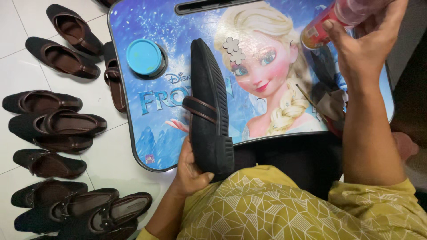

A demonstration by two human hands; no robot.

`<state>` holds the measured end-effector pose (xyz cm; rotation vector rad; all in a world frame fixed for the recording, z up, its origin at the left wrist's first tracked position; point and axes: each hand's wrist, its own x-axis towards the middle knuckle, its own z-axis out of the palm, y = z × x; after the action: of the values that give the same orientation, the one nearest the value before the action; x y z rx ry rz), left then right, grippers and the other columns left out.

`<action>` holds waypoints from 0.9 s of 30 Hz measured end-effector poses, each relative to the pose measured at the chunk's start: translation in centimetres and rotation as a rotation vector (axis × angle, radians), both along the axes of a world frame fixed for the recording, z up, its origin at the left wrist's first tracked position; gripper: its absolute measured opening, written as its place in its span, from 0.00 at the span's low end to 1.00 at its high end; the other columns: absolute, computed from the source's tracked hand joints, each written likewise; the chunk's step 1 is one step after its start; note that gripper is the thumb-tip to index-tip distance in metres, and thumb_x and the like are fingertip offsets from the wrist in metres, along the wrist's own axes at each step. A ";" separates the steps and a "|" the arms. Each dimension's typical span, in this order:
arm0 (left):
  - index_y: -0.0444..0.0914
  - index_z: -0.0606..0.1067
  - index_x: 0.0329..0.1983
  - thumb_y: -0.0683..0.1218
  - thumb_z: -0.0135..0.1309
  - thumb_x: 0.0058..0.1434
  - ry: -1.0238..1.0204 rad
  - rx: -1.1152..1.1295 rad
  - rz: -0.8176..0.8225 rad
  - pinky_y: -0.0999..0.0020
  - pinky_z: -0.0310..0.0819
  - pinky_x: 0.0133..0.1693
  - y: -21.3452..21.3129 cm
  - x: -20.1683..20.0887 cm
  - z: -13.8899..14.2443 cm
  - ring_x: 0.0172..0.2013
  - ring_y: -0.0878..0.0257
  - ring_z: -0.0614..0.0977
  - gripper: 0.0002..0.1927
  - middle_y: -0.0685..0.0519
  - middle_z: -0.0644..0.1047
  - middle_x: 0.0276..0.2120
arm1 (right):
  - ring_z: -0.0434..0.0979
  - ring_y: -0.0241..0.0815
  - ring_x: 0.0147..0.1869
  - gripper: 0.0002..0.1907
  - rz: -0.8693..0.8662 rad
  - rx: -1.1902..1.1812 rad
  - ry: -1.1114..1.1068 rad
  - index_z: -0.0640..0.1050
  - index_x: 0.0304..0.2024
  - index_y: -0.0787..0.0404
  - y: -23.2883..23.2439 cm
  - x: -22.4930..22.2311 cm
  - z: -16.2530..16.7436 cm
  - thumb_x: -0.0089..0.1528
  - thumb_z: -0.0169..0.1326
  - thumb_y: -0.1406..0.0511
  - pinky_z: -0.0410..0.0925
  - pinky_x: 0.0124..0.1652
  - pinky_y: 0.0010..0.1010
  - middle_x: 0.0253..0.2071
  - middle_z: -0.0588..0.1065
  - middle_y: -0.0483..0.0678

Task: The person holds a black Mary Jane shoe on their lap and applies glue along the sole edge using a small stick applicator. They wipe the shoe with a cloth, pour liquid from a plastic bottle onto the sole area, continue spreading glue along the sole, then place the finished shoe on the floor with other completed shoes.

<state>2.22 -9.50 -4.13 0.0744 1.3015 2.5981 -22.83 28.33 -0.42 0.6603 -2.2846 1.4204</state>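
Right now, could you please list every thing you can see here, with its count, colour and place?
black shoe: one, black with a brown strap, ribbed sole facing right, standing on its side over the lap tray, heel in the left hand
lap tray: one, blue with a cartoon picture, in front of the person
round lid: one, turquoise, in the tray's cup recess
flower-shaped pieces: two, pale beige, on the tray
shoes on the floor: about a dozen, dark brown and black, on white tiles at the left
bottle: one, red and clear, top right, in the right hand
left hand: holds the shoe's heel
right hand: fingers around the bottle
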 end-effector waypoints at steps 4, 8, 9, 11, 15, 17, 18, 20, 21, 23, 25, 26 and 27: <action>0.35 0.43 0.81 0.39 0.58 0.47 0.032 0.095 0.095 0.57 0.64 0.69 -0.7 -0.4 0.4 0.68 0.53 0.70 0.59 0.45 0.64 0.70 | 0.74 0.40 0.68 0.34 -0.011 -0.095 -0.134 0.59 0.70 0.62 0.6 1.1 0.1 0.69 0.64 0.77 0.70 0.67 0.32 0.62 0.69 0.47; 0.32 0.48 0.80 0.40 0.61 0.48 0.008 0.265 0.198 0.54 0.63 0.70 -0.6 -1.2 1.9 0.69 0.51 0.70 0.56 0.42 0.65 0.70 | 0.74 0.40 0.70 0.32 -0.094 -0.056 -0.228 0.61 0.71 0.63 1.8 3.1 -0.3 0.69 0.61 0.78 0.65 0.67 0.31 0.66 0.71 0.49; 0.30 0.52 0.79 0.41 0.60 0.51 0.027 0.363 0.226 0.53 0.64 0.70 -0.4 -1.6 2.4 0.68 0.49 0.72 0.53 0.40 0.67 0.69 | 0.73 0.41 0.71 0.32 -0.106 -0.020 -0.203 0.61 0.72 0.63 1.9 3.8 -0.3 0.69 0.60 0.78 0.65 0.68 0.32 0.67 0.70 0.51; 0.30 0.59 0.76 0.44 0.59 0.56 0.041 0.593 0.263 0.49 0.65 0.70 -0.7 -3.0 3.7 0.66 0.48 0.74 0.44 0.39 0.70 0.67 | 0.72 0.44 0.73 0.33 -0.135 0.068 -0.123 0.61 0.72 0.65 1.7 5.2 0.0 0.69 0.59 0.78 0.66 0.69 0.33 0.69 0.68 0.53; 0.38 0.68 0.71 0.49 0.55 0.70 0.064 0.966 0.403 0.45 0.67 0.70 -0.5 -5.1 7.1 0.68 0.50 0.73 0.27 0.44 0.72 0.66 | 0.75 0.53 0.68 0.33 -0.303 0.348 0.034 0.68 0.69 0.73 -0.4 9.0 2.8 0.64 0.68 0.78 0.71 0.67 0.38 0.61 0.72 0.61; 0.40 0.70 0.71 0.50 0.53 0.74 0.094 1.014 0.496 0.45 0.68 0.70 -0.2 -5.8 8.6 0.68 0.51 0.74 0.24 0.45 0.73 0.66 | 0.77 0.54 0.63 0.27 -0.369 0.512 0.024 0.75 0.61 0.70 -1.3 10.9 4.7 0.61 0.70 0.74 0.71 0.62 0.39 0.59 0.75 0.61; 0.40 0.71 0.71 0.51 0.52 0.75 0.102 1.012 0.523 0.45 0.69 0.69 0.0 -6.2 9.1 0.67 0.51 0.75 0.24 0.46 0.73 0.67 | 0.78 0.54 0.61 0.25 -0.406 0.596 0.017 0.79 0.57 0.69 -1.8 11.8 5.3 0.59 0.71 0.72 0.70 0.60 0.39 0.59 0.76 0.61; 0.39 0.71 0.70 0.52 0.51 0.77 0.134 1.020 0.566 0.48 0.71 0.68 0.1 -7.0 9.7 0.65 0.53 0.76 0.22 0.46 0.73 0.66 | 0.78 0.51 0.58 0.21 -0.449 0.464 -0.166 0.80 0.55 0.63 -2.7 13.0 5.6 0.59 0.67 0.68 0.70 0.56 0.37 0.58 0.76 0.57; 0.39 0.71 0.68 0.52 0.51 0.78 0.157 1.028 0.586 0.51 0.73 0.67 -0.1 -7.4 9.7 0.64 0.54 0.77 0.20 0.46 0.74 0.64 | 0.78 0.50 0.56 0.19 -0.463 0.399 -0.264 0.80 0.53 0.60 -2.8 13.5 5.5 0.60 0.65 0.66 0.70 0.54 0.36 0.57 0.77 0.55; 0.38 0.72 0.66 0.52 0.51 0.78 0.175 1.022 0.620 0.55 0.75 0.64 -0.7 -7.7 9.5 0.61 0.55 0.78 0.19 0.45 0.75 0.62 | 0.78 0.52 0.58 0.17 -0.451 0.472 -0.225 0.82 0.52 0.61 -2.7 14.3 4.7 0.61 0.67 0.66 0.70 0.57 0.39 0.56 0.78 0.54; 0.37 0.72 0.65 0.52 0.52 0.76 0.180 0.995 0.642 0.56 0.77 0.62 -1.3 -7.9 9.1 0.59 0.55 0.79 0.20 0.44 0.76 0.61 | 0.78 0.53 0.58 0.15 -0.435 0.539 -0.166 0.83 0.50 0.62 -2.1 14.5 3.3 0.62 0.67 0.66 0.70 0.60 0.40 0.55 0.79 0.54; 0.36 0.72 0.65 0.52 0.52 0.77 0.190 1.000 0.632 0.58 0.78 0.61 -1.6 -7.9 8.9 0.58 0.55 0.80 0.20 0.44 0.76 0.60 | 0.78 0.52 0.58 0.14 -0.429 0.570 -0.127 0.83 0.50 0.62 -1.8 14.6 2.6 0.62 0.67 0.66 0.69 0.61 0.40 0.55 0.79 0.53; 0.36 0.72 0.65 0.52 0.52 0.78 0.195 1.004 0.624 0.60 0.79 0.60 -1.9 -7.8 8.7 0.58 0.56 0.81 0.20 0.44 0.77 0.59 | 0.78 0.52 0.58 0.13 -0.424 0.603 -0.092 0.83 0.49 0.62 -1.4 14.7 2.0 0.62 0.67 0.66 0.69 0.62 0.40 0.55 0.79 0.53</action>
<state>-5.59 -11.39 4.56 0.0994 -0.1243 3.5746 -8.14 26.89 1.56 0.2333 -2.7277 0.5769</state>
